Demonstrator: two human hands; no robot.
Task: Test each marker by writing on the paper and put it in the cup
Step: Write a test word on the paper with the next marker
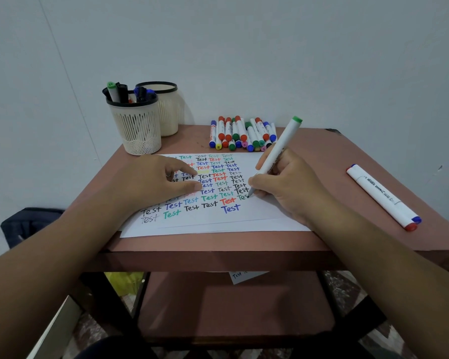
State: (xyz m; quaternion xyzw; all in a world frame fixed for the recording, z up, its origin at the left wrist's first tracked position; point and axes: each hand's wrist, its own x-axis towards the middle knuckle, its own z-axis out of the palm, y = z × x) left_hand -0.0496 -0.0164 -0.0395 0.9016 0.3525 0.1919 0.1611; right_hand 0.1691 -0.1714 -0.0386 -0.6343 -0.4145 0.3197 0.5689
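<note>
My right hand (288,187) grips a white marker with a green end (280,149), its tip touching the white paper (218,224) beside a partly written green "Tes". My left hand (151,180) rests on the paper with fingers spread, holding it flat. The sheet is filled with rows of the word "Test" in several colours. A cream slotted cup (136,125) at the back left holds several markers. A pile of markers (241,134) lies at the back of the table.
A second cream cup (167,110) stands behind the first, against the wall. Two long markers (384,196) lie at the table's right side. The brown table (335,151) has a lower shelf with a paper scrap (244,275). A dark bag (29,224) sits left.
</note>
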